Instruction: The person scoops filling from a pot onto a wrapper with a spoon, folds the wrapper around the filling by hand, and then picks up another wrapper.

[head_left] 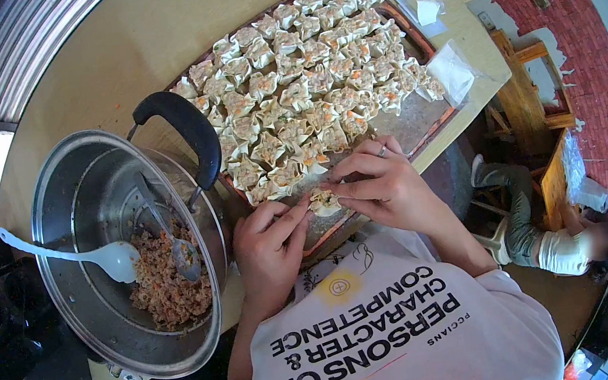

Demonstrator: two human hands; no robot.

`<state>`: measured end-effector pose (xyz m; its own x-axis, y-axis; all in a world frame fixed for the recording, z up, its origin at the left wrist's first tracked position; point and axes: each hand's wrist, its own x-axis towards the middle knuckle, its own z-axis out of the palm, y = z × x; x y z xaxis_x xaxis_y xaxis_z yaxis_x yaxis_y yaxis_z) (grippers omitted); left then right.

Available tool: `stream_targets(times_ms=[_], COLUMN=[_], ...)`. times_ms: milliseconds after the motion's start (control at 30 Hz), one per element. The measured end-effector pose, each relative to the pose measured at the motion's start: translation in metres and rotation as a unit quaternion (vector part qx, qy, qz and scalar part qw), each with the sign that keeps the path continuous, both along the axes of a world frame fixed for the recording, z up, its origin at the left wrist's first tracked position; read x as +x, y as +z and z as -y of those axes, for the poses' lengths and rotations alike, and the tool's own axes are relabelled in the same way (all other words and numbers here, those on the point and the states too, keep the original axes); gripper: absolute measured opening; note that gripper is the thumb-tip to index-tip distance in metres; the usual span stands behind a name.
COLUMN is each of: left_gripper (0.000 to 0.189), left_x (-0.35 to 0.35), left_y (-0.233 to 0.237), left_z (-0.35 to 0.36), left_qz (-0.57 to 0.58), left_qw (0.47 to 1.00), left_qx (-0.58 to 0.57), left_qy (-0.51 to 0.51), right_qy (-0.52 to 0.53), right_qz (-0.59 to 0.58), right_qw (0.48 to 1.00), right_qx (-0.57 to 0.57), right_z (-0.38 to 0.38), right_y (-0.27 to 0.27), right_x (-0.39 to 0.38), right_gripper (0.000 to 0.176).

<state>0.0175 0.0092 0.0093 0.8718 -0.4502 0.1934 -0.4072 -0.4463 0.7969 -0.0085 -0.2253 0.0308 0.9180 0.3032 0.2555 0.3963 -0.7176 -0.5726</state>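
Between my two hands, at the near edge of a tray [429, 132], is a small filled dumpling [324, 203] with a pale wrapper. My left hand [271, 246] pinches it from the left with bent fingers. From the right, my right hand [390, 189], with a ring on one finger, holds its other side with thumb and fingertips. Rows of similar open-topped dumplings [304, 84] cover most of the tray just beyond my hands. Some show orange bits on top.
A large steel pot [81, 172] with minced filling [164, 281], a white ladle [114, 259] and a metal spoon [186, 259] stands at the left. Plastic bags [452, 73] lie right of the tray. A seated person [530, 231] is farther right, near wooden furniture [520, 87].
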Motion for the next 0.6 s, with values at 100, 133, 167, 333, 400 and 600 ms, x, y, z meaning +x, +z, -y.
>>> stream_targets(times_ms=[100, 133, 167, 333, 400, 600], left_gripper=[0.025, 0.025, 0.025, 0.028, 0.029, 0.031], left_x=[-0.001, -0.001, -0.001, -0.001, -0.001, -0.006], left_y=[0.000, 0.002, 0.003, 0.004, 0.004, 0.002], left_z=[0.000, 0.001, 0.001, 0.002, 0.002, -0.001], left_qz=[0.002, -0.002, -0.004, 0.000, -0.004, 0.028], left_qw=[1.000, 1.000, 1.000, 1.000, 1.000, 0.999], left_qx=[0.005, 0.007, 0.008, -0.002, -0.003, 0.015], left_qy=[0.003, 0.007, 0.011, 0.010, 0.012, -0.010], right_qy=[0.004, -0.015, -0.033, -0.122, -0.138, -0.163], right_qz=[-0.014, -0.024, -0.033, -0.031, -0.024, 0.022], right_qw=[1.000, 0.999, 0.998, 0.991, 0.990, 0.986], right_qx=[0.006, 0.024, 0.042, 0.034, 0.021, 0.017], right_z=[0.000, 0.000, -0.001, -0.002, -0.007, -0.026], right_y=[-0.002, -0.002, -0.001, 0.005, 0.005, -0.010], right_x=[-0.002, -0.004, -0.006, -0.029, -0.037, -0.036], right_gripper=[0.021, 0.026, 0.031, 0.034, 0.033, 0.032])
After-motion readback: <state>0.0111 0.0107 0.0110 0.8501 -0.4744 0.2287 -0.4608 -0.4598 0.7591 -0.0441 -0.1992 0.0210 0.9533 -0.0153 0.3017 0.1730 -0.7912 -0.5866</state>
